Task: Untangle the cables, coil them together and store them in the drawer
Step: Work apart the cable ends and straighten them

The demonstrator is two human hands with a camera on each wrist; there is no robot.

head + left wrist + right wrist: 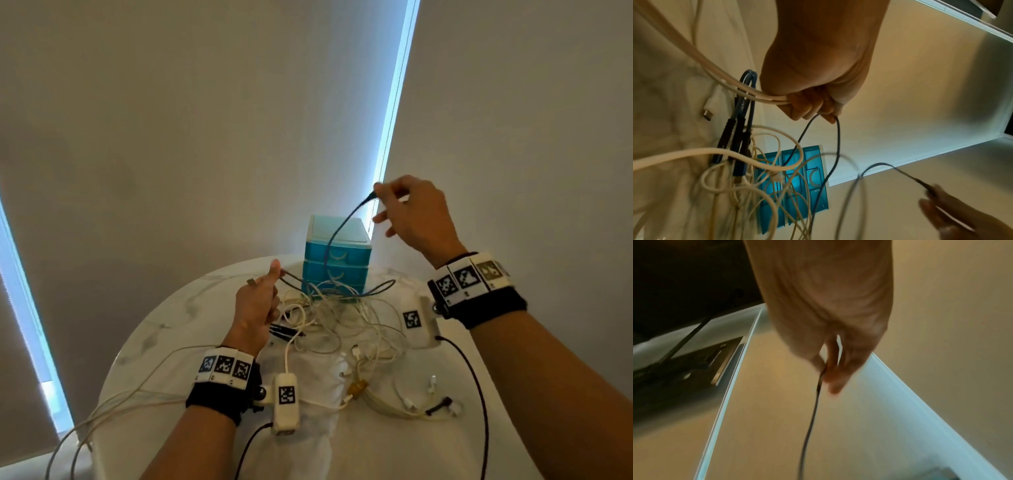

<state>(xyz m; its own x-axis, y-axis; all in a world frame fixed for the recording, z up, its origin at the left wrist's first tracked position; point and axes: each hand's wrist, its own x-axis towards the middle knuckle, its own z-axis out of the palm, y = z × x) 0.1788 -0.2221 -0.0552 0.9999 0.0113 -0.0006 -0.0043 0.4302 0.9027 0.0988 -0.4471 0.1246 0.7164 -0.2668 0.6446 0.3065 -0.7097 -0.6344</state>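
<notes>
Clearly the dark cable (334,236) is being drawn out of the heap. The right hand (414,216) is raised above and to the right of the blue drawer unit (356,255). Its thumb and forefinger pinch the cable's plug end, and the other fingers (380,217) spread loose.

From there the cable drops in front of the unit, loops low over the tabletop (178,318) and rises into the left hand (255,305). That hand is a fist with the thumb up, curled round the same cable and a couple of thicker cream leads (735,87). Holding one end high and the other anchored seems meant to open out the cable's run, so that its crossings with the tangle of pale cables (346,318) show.

That tangle lies on the tabletop between the hands, just in front of the drawer unit. More white leads and plugs are strewn nearer the person over a white cloth (322,404). Nothing looks coiled yet, and the drawers appear shut.

The tabletop is round, white and marbled. Behind it hang pale roller blinds (205,120), with bright strips of daylight at their edges.
</notes>
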